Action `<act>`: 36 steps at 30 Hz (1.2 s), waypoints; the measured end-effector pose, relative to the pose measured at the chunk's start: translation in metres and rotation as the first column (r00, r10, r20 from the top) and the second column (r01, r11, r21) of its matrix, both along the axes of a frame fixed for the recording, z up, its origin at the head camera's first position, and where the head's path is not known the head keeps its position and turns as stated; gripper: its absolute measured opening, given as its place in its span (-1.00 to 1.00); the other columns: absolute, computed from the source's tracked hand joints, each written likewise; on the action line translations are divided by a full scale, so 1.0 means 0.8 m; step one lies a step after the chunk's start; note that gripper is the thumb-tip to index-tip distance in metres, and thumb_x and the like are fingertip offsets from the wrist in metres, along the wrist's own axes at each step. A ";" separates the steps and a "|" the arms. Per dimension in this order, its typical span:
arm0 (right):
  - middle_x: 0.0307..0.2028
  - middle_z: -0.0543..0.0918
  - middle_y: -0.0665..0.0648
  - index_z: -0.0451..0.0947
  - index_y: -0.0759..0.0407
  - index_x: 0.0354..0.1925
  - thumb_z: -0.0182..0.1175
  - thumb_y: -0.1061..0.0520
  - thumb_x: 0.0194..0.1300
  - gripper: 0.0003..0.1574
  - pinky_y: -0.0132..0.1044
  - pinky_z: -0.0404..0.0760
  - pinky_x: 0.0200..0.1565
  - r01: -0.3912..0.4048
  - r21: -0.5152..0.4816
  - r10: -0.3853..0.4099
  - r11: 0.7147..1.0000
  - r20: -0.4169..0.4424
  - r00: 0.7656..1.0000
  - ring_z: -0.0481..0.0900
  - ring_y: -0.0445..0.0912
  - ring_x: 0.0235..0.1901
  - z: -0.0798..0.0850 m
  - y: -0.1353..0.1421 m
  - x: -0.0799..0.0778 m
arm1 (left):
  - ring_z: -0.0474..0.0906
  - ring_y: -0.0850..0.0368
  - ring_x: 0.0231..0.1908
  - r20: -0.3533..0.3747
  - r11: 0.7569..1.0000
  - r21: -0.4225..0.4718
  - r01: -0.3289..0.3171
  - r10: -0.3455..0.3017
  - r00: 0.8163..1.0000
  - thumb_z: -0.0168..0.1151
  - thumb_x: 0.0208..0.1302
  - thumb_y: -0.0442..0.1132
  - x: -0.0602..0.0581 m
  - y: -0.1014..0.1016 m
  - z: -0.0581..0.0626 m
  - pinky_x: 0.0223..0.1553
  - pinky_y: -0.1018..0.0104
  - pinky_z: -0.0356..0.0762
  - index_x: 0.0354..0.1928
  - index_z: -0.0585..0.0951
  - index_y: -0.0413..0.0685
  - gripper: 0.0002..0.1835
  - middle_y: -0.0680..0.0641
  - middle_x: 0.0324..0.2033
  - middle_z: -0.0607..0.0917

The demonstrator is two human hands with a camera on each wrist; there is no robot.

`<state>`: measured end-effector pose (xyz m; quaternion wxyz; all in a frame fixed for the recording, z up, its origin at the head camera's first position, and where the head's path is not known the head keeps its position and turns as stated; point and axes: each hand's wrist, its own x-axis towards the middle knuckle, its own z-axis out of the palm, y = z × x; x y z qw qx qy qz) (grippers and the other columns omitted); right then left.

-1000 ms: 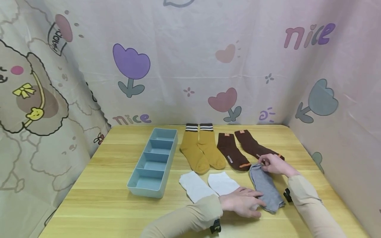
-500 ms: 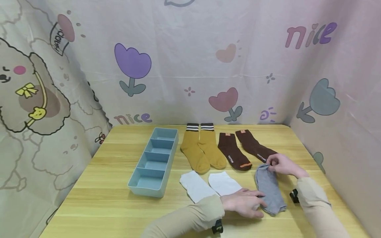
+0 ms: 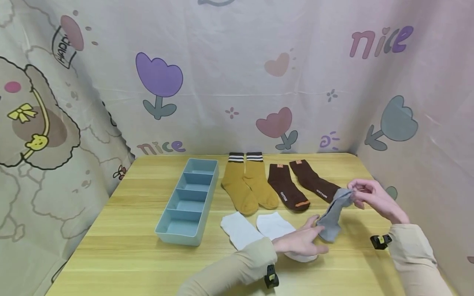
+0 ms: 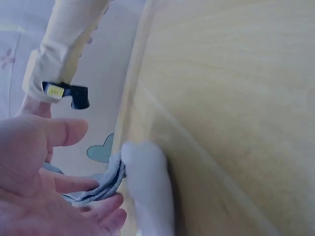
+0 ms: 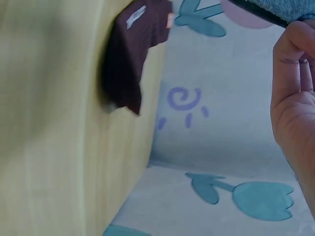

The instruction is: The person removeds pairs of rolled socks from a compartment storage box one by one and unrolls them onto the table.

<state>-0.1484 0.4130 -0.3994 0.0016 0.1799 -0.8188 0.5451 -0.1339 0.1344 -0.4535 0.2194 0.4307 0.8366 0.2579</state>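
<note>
My right hand [image 3: 377,199] pinches a grey sock [image 3: 333,216] by its upper end and holds it above the table. In the right wrist view, the curled fingers grip a corner of the grey fabric [image 5: 283,7]. My left hand [image 3: 300,241] has its fingers extended against the sock's hanging part. The left wrist view shows the thumb apart from the sock [image 4: 114,174], which passes among the fingers. Two white socks [image 3: 240,231] lie near the left hand; its fingers and forearm partly cover them.
A blue-grey tray [image 3: 185,228] with several compartments stands left on the wooden table [image 3: 122,246]. Mustard socks [image 3: 240,187] with striped cuffs and dark brown socks [image 3: 286,187] lie towards the back. A patterned curtain [image 3: 222,82] hangs behind the table and at its sides.
My right hand has moved right and lifted the grey sock's upper end off the table. My left fingers have shifted upward along the sock, uncovering a white sock's end.
</note>
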 end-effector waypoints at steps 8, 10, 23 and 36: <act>-0.64 0.48 -0.11 0.51 0.12 -0.25 0.11 0.41 0.35 -0.80 -0.23 0.41 -0.59 0.176 0.040 -0.175 0.984 -0.031 0.984 0.42 -0.17 -0.69 0.005 -0.007 -0.005 | 0.56 0.29 0.17 0.069 0.985 0.159 -0.069 0.059 0.996 0.11 0.45 -0.08 -0.024 -0.004 0.001 0.16 0.56 0.46 0.29 0.54 -0.14 -0.53 -0.06 0.27 0.61; -0.61 0.49 -0.15 0.51 0.08 -0.28 0.11 0.39 0.37 -0.79 -0.24 0.39 -0.65 0.217 0.053 -0.217 0.975 -0.002 0.976 0.41 -0.23 -0.69 0.002 -0.003 -0.005 | 0.65 0.35 -0.02 0.144 0.960 0.232 -0.155 0.124 0.982 0.21 0.38 -0.15 -0.030 -0.008 0.006 0.00 0.63 0.49 0.18 0.62 -0.15 -0.60 -0.06 0.19 0.68; -0.37 0.61 0.08 0.20 0.45 0.05 0.03 0.34 0.34 -0.64 -0.24 0.69 -0.43 -0.138 0.108 0.072 0.985 0.469 0.880 0.67 -0.12 -0.49 -0.028 0.026 0.020 | 0.46 0.22 -0.21 0.182 0.865 0.338 -0.372 0.327 0.927 0.20 0.19 -0.48 -0.063 -0.030 -0.001 -0.17 0.52 0.38 0.00 0.68 -0.09 -0.66 -0.09 -0.05 0.71; -0.58 0.51 0.00 0.31 0.26 -0.17 0.30 0.02 0.36 -0.57 -0.32 0.62 -0.59 -0.142 0.258 -0.029 0.955 0.562 0.826 0.54 -0.20 -0.68 -0.057 0.004 0.037 | 0.62 0.17 -0.02 0.006 0.922 0.229 -0.313 0.320 0.947 0.25 0.19 -0.49 -0.074 -0.020 -0.007 -0.02 0.48 0.49 0.05 0.65 -0.07 -0.62 -0.06 0.02 0.74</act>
